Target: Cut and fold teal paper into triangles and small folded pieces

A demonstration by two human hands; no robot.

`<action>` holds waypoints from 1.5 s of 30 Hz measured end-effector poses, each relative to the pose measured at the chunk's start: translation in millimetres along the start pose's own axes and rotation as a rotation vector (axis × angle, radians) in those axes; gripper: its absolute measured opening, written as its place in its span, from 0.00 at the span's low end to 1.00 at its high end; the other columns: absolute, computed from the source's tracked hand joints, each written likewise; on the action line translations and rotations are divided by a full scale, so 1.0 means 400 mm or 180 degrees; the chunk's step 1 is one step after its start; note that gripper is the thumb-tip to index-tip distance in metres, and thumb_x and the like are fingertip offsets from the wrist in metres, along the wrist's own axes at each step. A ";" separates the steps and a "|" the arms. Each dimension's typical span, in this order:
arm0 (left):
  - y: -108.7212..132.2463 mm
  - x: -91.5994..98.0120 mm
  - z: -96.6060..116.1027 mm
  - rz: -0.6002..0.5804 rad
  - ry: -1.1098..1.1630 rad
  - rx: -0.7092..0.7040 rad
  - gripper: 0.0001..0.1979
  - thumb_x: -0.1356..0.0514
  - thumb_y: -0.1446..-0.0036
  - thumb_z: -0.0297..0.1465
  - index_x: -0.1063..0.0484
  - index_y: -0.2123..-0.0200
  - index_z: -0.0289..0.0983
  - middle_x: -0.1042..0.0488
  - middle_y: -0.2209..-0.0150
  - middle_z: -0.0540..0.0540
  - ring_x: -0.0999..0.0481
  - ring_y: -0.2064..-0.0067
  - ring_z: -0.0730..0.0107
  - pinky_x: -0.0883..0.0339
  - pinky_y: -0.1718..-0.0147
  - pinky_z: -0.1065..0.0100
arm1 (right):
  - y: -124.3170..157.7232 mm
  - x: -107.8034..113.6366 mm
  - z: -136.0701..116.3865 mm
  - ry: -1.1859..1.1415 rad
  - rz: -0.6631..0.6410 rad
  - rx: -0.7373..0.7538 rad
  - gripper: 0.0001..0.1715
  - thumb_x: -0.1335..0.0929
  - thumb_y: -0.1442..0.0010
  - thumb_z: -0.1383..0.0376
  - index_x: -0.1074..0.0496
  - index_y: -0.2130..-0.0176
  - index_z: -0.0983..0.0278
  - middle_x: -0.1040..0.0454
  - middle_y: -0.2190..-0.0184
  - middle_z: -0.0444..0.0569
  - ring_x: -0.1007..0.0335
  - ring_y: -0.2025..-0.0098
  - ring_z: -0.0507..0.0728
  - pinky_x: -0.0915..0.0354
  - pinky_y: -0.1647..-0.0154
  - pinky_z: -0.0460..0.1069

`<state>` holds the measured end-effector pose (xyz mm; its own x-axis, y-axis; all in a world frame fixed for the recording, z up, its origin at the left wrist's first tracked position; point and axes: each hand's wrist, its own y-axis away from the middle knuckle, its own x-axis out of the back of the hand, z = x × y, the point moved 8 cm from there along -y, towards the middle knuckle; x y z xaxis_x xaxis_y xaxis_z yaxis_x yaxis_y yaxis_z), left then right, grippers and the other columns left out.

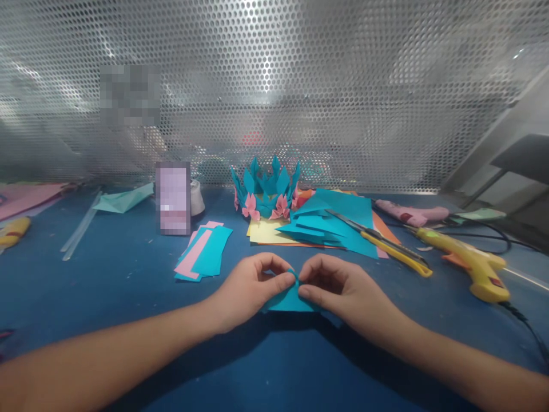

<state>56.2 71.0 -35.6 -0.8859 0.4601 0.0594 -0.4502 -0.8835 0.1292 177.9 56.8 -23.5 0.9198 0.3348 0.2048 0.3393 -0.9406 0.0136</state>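
Observation:
A piece of blue paper [291,301] is held up over the near middle of the table by both hands. My left hand [253,286] pinches its upper edge between thumb and fingers. My right hand [338,286] pinches the same sheet just to the right, thumb close to the left thumb. The upper edge looks bent or curled between the fingertips; the exact fold is partly hidden. Beyond the hands stands a crown-like blue paper piece [268,186] with pointed petals and pink paper flowers [281,206] around its base.
Blue and pink paper strips [212,249] lie to the left. On the right are stacked blue sheets [338,214], a yellow box cutter [394,249], a yellow glue gun [469,260] and a pink glue gun [412,213]. A perforated metal panel [274,114] closes off the back.

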 end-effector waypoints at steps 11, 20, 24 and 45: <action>0.001 -0.007 -0.005 -0.0251 0.0070 0.0094 0.13 0.37 0.49 0.36 0.28 0.62 0.36 0.30 0.69 0.50 0.36 0.69 0.75 0.44 0.69 0.71 | -0.006 0.007 0.005 -0.0218 0.0046 -0.0019 0.15 0.27 0.52 0.60 0.35 0.69 0.63 0.34 0.74 0.41 0.36 0.72 0.49 0.37 0.71 0.45; 0.006 -0.001 -0.004 -0.0016 0.0138 0.0086 0.23 0.34 0.54 0.34 0.30 0.53 0.37 0.31 0.65 0.49 0.35 0.71 0.77 0.41 0.68 0.70 | -0.004 0.000 0.001 -0.0258 -0.0047 0.0009 0.14 0.28 0.51 0.61 0.36 0.70 0.63 0.34 0.75 0.41 0.37 0.73 0.49 0.37 0.71 0.45; 0.004 0.001 0.005 -0.0012 0.0103 0.0056 0.18 0.35 0.53 0.37 0.28 0.59 0.36 0.30 0.64 0.48 0.33 0.67 0.74 0.40 0.65 0.69 | -0.004 -0.006 -0.003 -0.0203 -0.0090 0.0089 0.13 0.28 0.50 0.62 0.36 0.69 0.63 0.35 0.75 0.41 0.37 0.72 0.49 0.37 0.70 0.45; 0.005 0.004 0.017 0.0171 0.0103 -0.0378 0.12 0.38 0.48 0.35 0.36 0.63 0.38 0.35 0.69 0.53 0.34 0.69 0.75 0.38 0.68 0.71 | -0.006 0.009 -0.008 -0.0111 0.0091 0.0031 0.13 0.29 0.49 0.59 0.36 0.71 0.63 0.39 0.80 0.38 0.42 0.78 0.47 0.39 0.77 0.43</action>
<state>54.7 70.3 -28.5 -0.9114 0.4103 0.0308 -0.4103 -0.9119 0.0086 179.6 59.9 -19.7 0.9354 0.3097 0.1706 0.3145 -0.9492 -0.0013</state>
